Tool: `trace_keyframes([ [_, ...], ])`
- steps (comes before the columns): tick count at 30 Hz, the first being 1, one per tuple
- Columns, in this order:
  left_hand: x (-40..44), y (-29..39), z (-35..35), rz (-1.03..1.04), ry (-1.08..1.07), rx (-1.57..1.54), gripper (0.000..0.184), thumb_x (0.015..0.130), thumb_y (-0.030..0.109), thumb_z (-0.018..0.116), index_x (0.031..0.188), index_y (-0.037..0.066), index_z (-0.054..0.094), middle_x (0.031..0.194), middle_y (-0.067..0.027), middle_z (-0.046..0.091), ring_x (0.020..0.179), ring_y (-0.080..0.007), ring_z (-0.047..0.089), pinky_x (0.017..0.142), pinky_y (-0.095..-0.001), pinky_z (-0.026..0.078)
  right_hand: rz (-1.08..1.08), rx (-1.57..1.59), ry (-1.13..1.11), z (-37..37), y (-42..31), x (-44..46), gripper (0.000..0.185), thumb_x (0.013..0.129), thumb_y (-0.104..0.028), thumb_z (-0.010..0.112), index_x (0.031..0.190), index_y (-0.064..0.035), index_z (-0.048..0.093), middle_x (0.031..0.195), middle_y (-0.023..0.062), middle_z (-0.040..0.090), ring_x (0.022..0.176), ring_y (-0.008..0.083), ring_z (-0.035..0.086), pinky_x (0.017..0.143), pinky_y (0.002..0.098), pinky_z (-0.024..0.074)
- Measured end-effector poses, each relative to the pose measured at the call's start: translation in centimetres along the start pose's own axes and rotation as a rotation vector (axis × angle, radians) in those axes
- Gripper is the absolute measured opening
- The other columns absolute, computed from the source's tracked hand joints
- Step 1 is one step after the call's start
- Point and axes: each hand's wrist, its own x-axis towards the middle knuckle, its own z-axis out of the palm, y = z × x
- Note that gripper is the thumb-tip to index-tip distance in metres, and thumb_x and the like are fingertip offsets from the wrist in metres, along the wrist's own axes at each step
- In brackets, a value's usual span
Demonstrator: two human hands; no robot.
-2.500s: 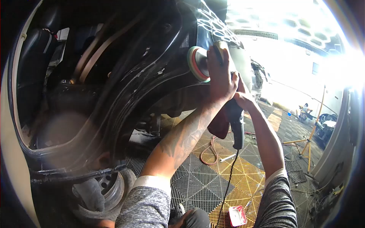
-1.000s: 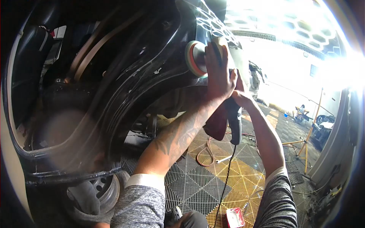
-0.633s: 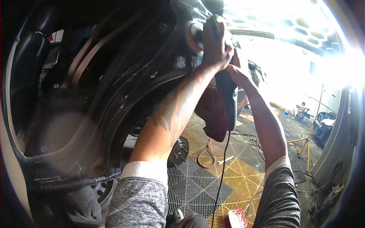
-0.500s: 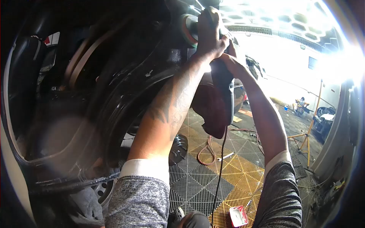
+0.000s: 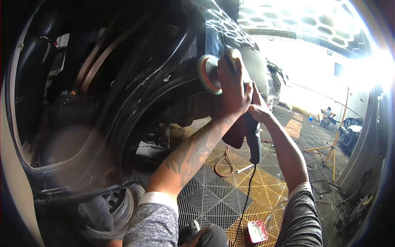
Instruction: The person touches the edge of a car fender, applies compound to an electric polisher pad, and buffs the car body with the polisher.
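Note:
A corded car polisher (image 5: 253,140) is held up in front of me with both hands. My left hand (image 5: 235,88) is closed over its head, just behind the round pad. My right hand (image 5: 258,105) grips the body lower down, its fingers partly hidden behind my left wrist. The polishing pad (image 5: 209,74), with green and orange edges, faces the glossy black car panel (image 5: 164,68) above the wheel arch. Whether the pad touches the panel I cannot tell. The power cord (image 5: 246,197) hangs from the handle's end to the floor.
A red-rimmed tray (image 5: 257,231) with white residue lies on the grid-tiled floor (image 5: 218,197), near a wrench (image 5: 245,168) and a red hose (image 5: 220,171). A loose wheel (image 5: 117,206) stands lower left. A yellow tripod (image 5: 332,148) and a crouching person (image 5: 327,116) are at right.
Both hands have brought the polisher down and slightly right along the panel. The pad is lower, and bright honeycomb light reflections now show on the panel above it.

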Motion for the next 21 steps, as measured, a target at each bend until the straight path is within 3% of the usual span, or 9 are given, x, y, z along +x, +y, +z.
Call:
trace_keyframes([
  [1, -0.8, 0.7, -0.4, -0.006, 0.011, -0.004, 0.089, 0.088, 0.014, 0.067, 0.160, 0.003, 0.017, 0.159, -0.0409, 0.008, 0.150, -0.0569, 0.009, 0.121, -0.0623, 0.013, 0.024, -0.024, -0.036, 0.1, -0.1, -0.8, 0.155, 0.056, -0.097, 0.060, 0.161, 0.0018, 0.003, 0.167, 0.0225, 0.012, 0.156, 0.0302, 0.009, 0.125, 0.0429, 0.0134],
  [6, -3.2, 1.5, -0.4, -0.067, -0.004, 0.021, 0.085, 0.091, 0.019, 0.065, 0.160, 0.004, 0.018, 0.159, -0.0399, 0.011, 0.150, -0.0562, 0.010, 0.121, -0.0626, 0.012, 0.070, -0.029, -0.020, 0.6, 0.4, -3.2, 0.148, 0.058, -0.091, 0.070, 0.159, 0.0010, 0.014, 0.160, 0.0184, 0.029, 0.149, 0.0268, 0.026, 0.121, 0.0414, 0.0237],
  [9, -3.4, 1.3, -0.4, -0.060, -0.051, 0.013, 0.084, 0.091, 0.018, 0.065, 0.160, 0.004, 0.019, 0.159, -0.0403, 0.012, 0.149, -0.0569, 0.011, 0.121, -0.0621, 0.013, 0.101, 0.034, -0.030, 0.7, 2.2, -3.4, 0.141, 0.065, -0.077, 0.079, 0.161, -0.0009, 0.010, 0.163, 0.0180, 0.025, 0.152, 0.0270, 0.023, 0.123, 0.0413, 0.0211],
  [14, -4.8, 1.8, -2.5, -0.043, -0.052, -0.027, 0.081, 0.090, 0.016, 0.063, 0.159, 0.003, 0.021, 0.158, -0.0418, 0.011, 0.149, -0.0577, 0.010, 0.121, -0.0613, 0.013, 0.105, 0.094, 0.010, 3.0, 1.6, -4.4, 0.140, 0.064, -0.062, 0.087, 0.162, -0.0012, 0.006, 0.166, 0.0175, 0.020, 0.153, 0.0267, 0.019, 0.124, 0.0409, 0.0197],
  [16, -5.8, 2.1, -4.2, -0.050, -0.051, -0.031, 0.080, 0.091, 0.015, 0.062, 0.159, 0.003, 0.021, 0.158, -0.0422, 0.010, 0.149, -0.0583, 0.009, 0.121, -0.0617, 0.012, -0.032, 0.210, 0.088, 5.1, 0.8, -5.3, 0.105, 0.067, -0.028, 0.086, 0.152, -0.0059, 0.029, 0.147, 0.0181, 0.046, 0.139, 0.0256, 0.042, 0.115, 0.0417, 0.0342],
  [21, -8.5, 3.2, -8.1, -0.053, -0.047, 0.027, 0.078, 0.093, 0.016, 0.061, 0.159, 0.002, 0.021, 0.158, -0.0429, 0.007, 0.148, -0.0600, 0.008, 0.120, -0.0628, 0.013, 0.012, 0.002, 0.005, 7.4, 0.2, -7.5, 0.106, 0.071, -0.033, 0.080, 0.155, -0.0076, 0.020, 0.142, 0.0245, 0.053, 0.133, 0.0353, 0.052, 0.109, 0.0452, 0.0415],
])
